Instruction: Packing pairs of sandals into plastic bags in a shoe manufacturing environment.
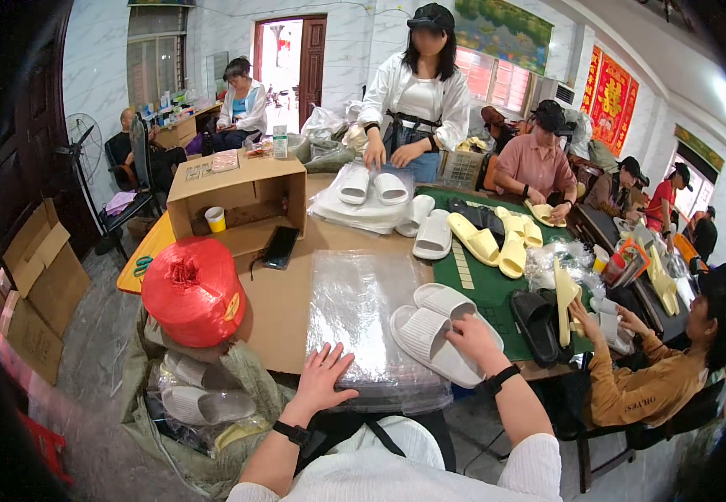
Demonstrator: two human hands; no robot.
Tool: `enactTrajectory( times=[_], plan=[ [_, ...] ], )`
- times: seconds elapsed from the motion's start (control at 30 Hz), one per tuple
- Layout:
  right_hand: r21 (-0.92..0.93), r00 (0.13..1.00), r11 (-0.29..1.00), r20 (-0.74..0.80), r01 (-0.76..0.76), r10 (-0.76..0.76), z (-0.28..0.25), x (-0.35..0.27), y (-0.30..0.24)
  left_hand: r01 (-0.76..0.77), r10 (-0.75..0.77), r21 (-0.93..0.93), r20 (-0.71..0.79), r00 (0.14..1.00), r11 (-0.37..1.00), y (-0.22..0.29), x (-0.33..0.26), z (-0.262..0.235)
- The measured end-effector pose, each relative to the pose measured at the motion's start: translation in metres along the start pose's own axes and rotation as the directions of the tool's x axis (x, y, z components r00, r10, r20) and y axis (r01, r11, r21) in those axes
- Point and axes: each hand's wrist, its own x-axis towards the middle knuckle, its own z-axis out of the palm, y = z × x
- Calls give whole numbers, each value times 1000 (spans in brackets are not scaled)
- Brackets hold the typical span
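My left hand (pixel 327 374) lies with its fingers spread on the near left edge of a stack of clear plastic bags (pixel 354 301). Just right of the stack is a pair of white ribbed slippers (pixel 420 333), side by side, toes pointing up and left. My right hand (pixel 473 341) is closed at the open foot end of this pair, its fingertips partly hidden by the slippers. Beyond, more white slippers (pixel 432 235) rest near the green mat (pixel 455 289). Black slippers (pixel 535 325) stand to the right of my right hand.
Red twine roll (pixel 193 293) and open cardboard box (pixel 287 197) with a yellow-white cup (pixel 215 219) stand left; a phone (pixel 281 248) lies nearby. A sack (pixel 250 376) holds bagged slippers. Across, a person (pixel 417 92) handles white slippers; co-workers sit right, among yellow slippers (pixel 473 238).
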Motion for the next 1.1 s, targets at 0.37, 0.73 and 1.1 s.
enactTrajectory(
  times=[0.37,0.73,1.1],
  plan=[
    [48,975,989,-165,-143,149,-6,-27,2,-2,2,1,12,1000,1000,0,2,1],
    [-143,984,973,-39,-180,176,-2,-25,2,-3,2,20,26,1000,1000,-2,3,0],
    [371,944,923,-257,-104,209,-13,-73,-20,28,-29,15,50,998,999,3,0,-1]
  ],
)
